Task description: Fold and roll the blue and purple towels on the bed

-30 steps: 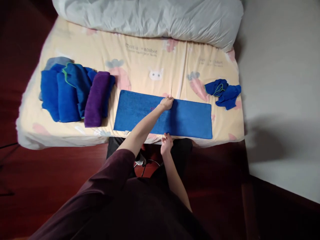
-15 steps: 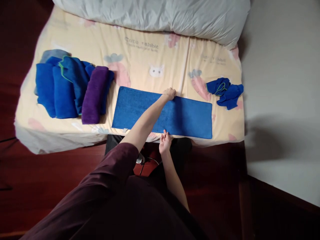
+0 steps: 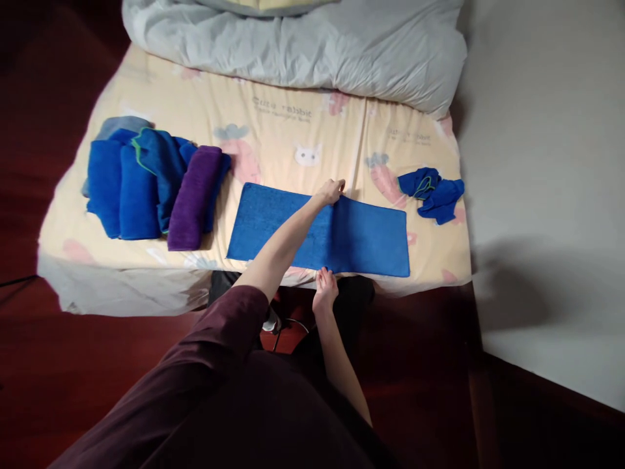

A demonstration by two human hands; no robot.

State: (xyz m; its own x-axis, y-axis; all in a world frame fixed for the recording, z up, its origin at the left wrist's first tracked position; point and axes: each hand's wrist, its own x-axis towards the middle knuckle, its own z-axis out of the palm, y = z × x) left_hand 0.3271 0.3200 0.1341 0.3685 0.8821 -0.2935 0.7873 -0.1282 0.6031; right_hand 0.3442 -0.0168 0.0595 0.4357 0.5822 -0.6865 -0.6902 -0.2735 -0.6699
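Observation:
A blue towel (image 3: 278, 225) lies as a long rectangle across the bed, close to its front edge. My left hand (image 3: 332, 191) reaches over the cloth and pinches its far edge near the middle. At the near edge, opposite it, my right hand (image 3: 325, 290) grips the towel between thumb and fingers. A slight raised ridge runs across the cloth between both hands, with shadow to its right. My left forearm hides part of the left half.
Several blue folded towels (image 3: 139, 195) and a purple rolled towel (image 3: 195, 198) lie on the left of the patterned bed sheet (image 3: 278, 143). Crumpled blue cloths (image 3: 434, 195) rest at the right. A pale quilt (image 3: 293, 52) lies along the back; a wall (image 3: 547, 163) stands right.
Both hands have closed on the towel's edges, and its middle has risen into a slight ridge. My right hand's fingers have drawn together. The view has shifted a little.

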